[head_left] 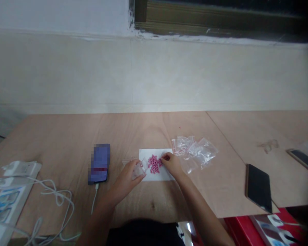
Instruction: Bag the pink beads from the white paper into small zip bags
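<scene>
A small pile of round pink beads (154,164) lies on a white sheet of paper (166,176) on the wooden table. My left hand (129,176), just left of the paper, grips a clear plastic zip bag (141,166), its thumb and fingers curled around it. Over the paper's right part, my right hand (171,162) has its fingertips pinched together at the right edge of the beads. Whether a bead sits between those fingertips is too small to make out.
Several clear zip bags (195,150) lie in a heap right of the paper. A charging phone (100,164) is at left, beside a power strip (17,191) with tangled white cables (58,194). Two dark phones, one nearer (258,187), lie at right. One stray red bead (180,127) rests farther back.
</scene>
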Demonstrator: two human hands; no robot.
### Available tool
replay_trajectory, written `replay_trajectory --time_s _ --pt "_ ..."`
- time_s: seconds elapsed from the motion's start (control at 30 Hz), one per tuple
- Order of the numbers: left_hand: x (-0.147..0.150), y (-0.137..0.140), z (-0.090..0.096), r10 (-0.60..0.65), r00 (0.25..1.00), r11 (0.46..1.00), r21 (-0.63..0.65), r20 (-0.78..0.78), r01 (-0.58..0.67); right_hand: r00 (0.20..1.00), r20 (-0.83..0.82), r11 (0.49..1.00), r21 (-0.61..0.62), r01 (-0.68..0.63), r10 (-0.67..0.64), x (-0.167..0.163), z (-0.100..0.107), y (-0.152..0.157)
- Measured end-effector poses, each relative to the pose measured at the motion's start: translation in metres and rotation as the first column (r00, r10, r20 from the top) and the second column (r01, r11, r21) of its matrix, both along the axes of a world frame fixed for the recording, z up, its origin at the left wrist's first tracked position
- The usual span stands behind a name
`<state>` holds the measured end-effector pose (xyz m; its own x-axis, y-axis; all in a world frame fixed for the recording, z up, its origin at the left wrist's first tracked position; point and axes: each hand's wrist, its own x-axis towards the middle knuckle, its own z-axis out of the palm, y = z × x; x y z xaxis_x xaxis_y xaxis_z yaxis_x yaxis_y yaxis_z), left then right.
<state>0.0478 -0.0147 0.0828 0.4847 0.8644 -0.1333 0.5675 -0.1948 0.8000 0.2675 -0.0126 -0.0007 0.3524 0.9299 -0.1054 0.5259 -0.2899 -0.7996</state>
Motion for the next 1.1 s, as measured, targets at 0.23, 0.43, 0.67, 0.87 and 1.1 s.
replay_trajectory --time_s 0.23,0.43,0.67,0.87,1.1 --pt "-0.002 0.003 -0.008 -0.002 0.999 1.0 0.017 0.041 0.001 0.996 -0.083 0.998 0.054 0.045 -0.04 -0.004 0.022 -0.006" --pt "0.002 0.002 -0.012 -0.011 1.0 1.0 0.012 0.023 0.011 0.955 -0.24 0.97 0.207 -0.126 0.175 -0.034 0.077 -0.023" --pt "0.001 0.005 -0.024 -0.004 0.999 1.0 0.023 0.042 0.003 0.949 -0.053 0.924 0.251 -0.289 0.311 -0.06 0.091 -0.03" --pt "-0.006 0.009 -0.037 0.045 0.992 0.999 -0.031 0.12 -0.042 0.889 -0.146 0.892 0.208 -0.4 0.433 -0.07 0.086 -0.03" --pt "-0.032 0.015 -0.018 -0.053 0.992 0.998 -0.022 0.119 0.056 0.888 -0.165 0.894 0.219 -0.391 0.429 -0.073 0.086 -0.019"
